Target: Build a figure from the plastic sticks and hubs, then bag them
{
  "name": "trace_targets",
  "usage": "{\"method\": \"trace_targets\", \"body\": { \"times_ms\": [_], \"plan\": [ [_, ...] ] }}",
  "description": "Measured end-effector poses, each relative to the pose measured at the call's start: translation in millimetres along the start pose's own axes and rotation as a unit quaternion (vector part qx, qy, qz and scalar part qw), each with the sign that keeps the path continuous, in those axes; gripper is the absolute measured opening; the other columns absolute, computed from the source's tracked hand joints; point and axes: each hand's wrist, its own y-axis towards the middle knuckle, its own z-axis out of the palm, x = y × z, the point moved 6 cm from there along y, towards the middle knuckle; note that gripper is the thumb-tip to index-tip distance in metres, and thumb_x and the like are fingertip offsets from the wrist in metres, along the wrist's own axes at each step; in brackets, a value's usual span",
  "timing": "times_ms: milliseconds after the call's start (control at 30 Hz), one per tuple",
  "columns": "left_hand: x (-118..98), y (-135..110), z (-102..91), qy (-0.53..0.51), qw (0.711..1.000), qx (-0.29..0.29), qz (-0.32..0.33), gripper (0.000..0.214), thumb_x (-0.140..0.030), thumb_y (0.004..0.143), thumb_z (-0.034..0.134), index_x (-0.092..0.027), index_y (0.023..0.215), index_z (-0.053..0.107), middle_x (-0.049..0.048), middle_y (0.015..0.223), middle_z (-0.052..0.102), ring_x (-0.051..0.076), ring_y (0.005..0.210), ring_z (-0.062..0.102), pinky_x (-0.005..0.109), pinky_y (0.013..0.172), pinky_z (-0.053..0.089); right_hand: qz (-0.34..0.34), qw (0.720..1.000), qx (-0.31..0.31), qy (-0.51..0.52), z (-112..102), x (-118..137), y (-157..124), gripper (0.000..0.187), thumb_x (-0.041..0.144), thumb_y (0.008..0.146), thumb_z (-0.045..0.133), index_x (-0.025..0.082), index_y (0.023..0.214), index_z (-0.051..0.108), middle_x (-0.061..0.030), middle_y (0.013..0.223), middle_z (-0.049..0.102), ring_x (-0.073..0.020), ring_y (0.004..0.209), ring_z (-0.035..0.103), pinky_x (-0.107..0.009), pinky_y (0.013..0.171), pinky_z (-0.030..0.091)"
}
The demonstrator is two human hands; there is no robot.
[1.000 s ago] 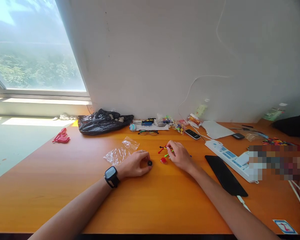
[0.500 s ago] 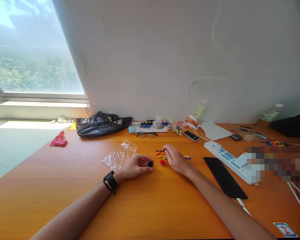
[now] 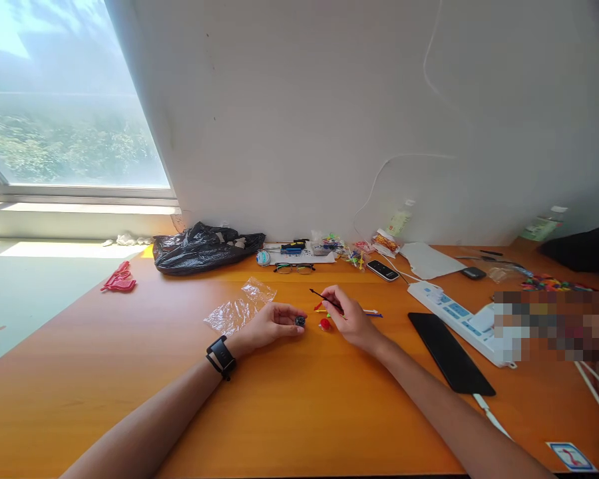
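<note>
Where the hands meet: a small black round piece (image 3: 300,320) is held low against the table (image 3: 130,372), probably for steadiness.
Left hand (image 3: 269,324): closed in a fingertip pinch on that piece.
Right hand (image 3: 352,318): a thin dark stick (image 3: 322,297) is clasped between thumb and fingers, its free end angled up and away.
Red piece (image 3: 324,324): seen lying between the hands, untouched.

Both bare forearms reach in from the lower edge and converge toward the middle. The left hand (image 3: 272,324) lies low, palm turned inward, with thumb and forefinger pinched together at their tips. The right hand (image 3: 352,318) sits just beside it, knuckles up, thumb and first fingers closed in a pinch.
</note>
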Motion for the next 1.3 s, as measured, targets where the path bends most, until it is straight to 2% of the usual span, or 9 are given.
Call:
{"method": "trace_targets", "body": {
  "times_ms": [133, 300, 400, 567, 767, 867, 1000, 1133, 1300],
  "plan": [
    [-2, -2, 0.9, 0.007, 1.000, 0.002, -0.010, 0.050, -0.044, 0.075, 0.090, -0.016, 0.116, 0.080, 0.0120, 0.110, 0.080, 0.026, 0.102, 0.073, 0.037, 0.093, 0.056, 0.074, 0.985, 0.006, 0.158, 5, 0, 1, 0.023, 0.047, 0.099, 0.060, 0.025, 0.105, 0.057, -0.0003, 0.089, 0.059, -0.0173, 0.080, 0.058, -0.031, 0.074, 0.052],
    [0, -1, 0.9, 0.006, 1.000, 0.008, -0.002, 0.048, -0.043, 0.076, 0.089, -0.017, 0.115, 0.080, 0.0110, 0.109, 0.080, 0.025, 0.100, 0.073, 0.036, 0.090, 0.057, 0.213, 0.896, 0.045, 0.387, 15, 2, -3, 0.028, 0.047, 0.091, 0.069, 0.024, 0.103, 0.059, 0.0034, 0.079, 0.051, -0.0106, 0.060, 0.037, -0.029, 0.064, 0.050],
    [1, 0, 1.0, -0.005, 1.000, 0.012, 0.008, 0.048, -0.044, 0.076, 0.089, -0.017, 0.114, 0.080, 0.0108, 0.107, 0.081, 0.025, 0.099, 0.073, 0.035, 0.088, 0.057, 0.229, 0.880, 0.036, 0.415, 15, 4, -4, 0.027, 0.043, 0.088, 0.074, 0.024, 0.103, 0.061, 0.0020, 0.082, 0.054, -0.0104, 0.061, 0.038, -0.028, 0.063, 0.051],
    [1, 1, 0.9, -0.007, 1.000, 0.018, 0.018, 0.050, -0.046, 0.076, 0.089, -0.017, 0.116, 0.080, 0.0111, 0.109, 0.080, 0.024, 0.098, 0.073, 0.034, 0.087, 0.057, 0.206, 0.899, 0.038, 0.385, 16, 7, -5, 0.036, 0.041, 0.082, 0.084, 0.024, 0.108, 0.066, -0.0016, 0.092, 0.065, -0.0111, 0.067, 0.054, -0.027, 0.064, 0.052],
    [4, 8, 1.8, -0.024, 0.997, 0.017, 0.070, 0.052, -0.047, 0.079, 0.088, -0.014, 0.117, 0.077, 0.0124, 0.110, 0.079, 0.024, 0.100, 0.073, 0.034, 0.088, 0.057, 0.187, 0.928, 0.048, 0.319, 24, 4, -6, 0.047, 0.046, 0.075, 0.090, 0.021, 0.108, 0.068, -0.0081, 0.100, 0.077, -0.0205, 0.089, 0.075, -0.027, 0.069, 0.053],
    [9, 11, 0.8, -0.056, 0.995, -0.004, 0.086, 0.050, -0.046, 0.076, 0.091, -0.013, 0.110, 0.075, 0.0113, 0.104, 0.079, 0.022, 0.094, 0.073, 0.033, 0.086, 0.058, 0.169, 0.940, 0.058, 0.291, 28, 0, -6, 0.043, 0.052, 0.078, 0.087, 0.020, 0.098, 0.067, -0.0050, 0.090, 0.076, -0.0191, 0.078, 0.075, -0.029, 0.068, 0.054],
    [6, 9, -1.9, -0.038, 0.995, -0.042, 0.088, 0.047, -0.044, 0.073, 0.093, -0.014, 0.104, 0.075, 0.0107, 0.101, 0.079, 0.021, 0.091, 0.074, 0.034, 0.086, 0.059, 0.120, 0.971, 0.073, 0.193, 30, 2, -7, 0.037, 0.056, 0.090, 0.074, 0.020, 0.091, 0.066, 0.0019, 0.072, 0.064, -0.0119, 0.056, 0.056, -0.026, 0.055, 0.043],
    [-2, 4, -3.0, -0.009, 0.995, -0.058, 0.082, 0.042, -0.042, 0.074, 0.092, -0.013, 0.101, 0.077, 0.0120, 0.103, 0.080, 0.023, 0.092, 0.075, 0.034, 0.086, 0.060, 0.070, 0.987, 0.072, 0.124, 30, 11, -9, 0.032, 0.052, 0.099, 0.064, 0.021, 0.093, 0.066, 0.0017, 0.077, 0.061, -0.0127, 0.065, 0.052, -0.025, 0.059, 0.038],
    [-10, 2, 1.3, 0.004, 0.995, -0.025, 0.091, 0.037, -0.043, 0.079, 0.088, -0.014, 0.099, 0.079, 0.0115, 0.101, 0.081, 0.024, 0.094, 0.076, 0.035, 0.089, 0.060, 0.053, 0.990, 0.086, 0.095, 33, 13, -11, 0.029, 0.049, 0.102, 0.059, 0.021, 0.097, 0.066, 0.0004, 0.084, 0.066, -0.0147, 0.071, 0.055, -0.026, 0.064, 0.040]
  ]
}}
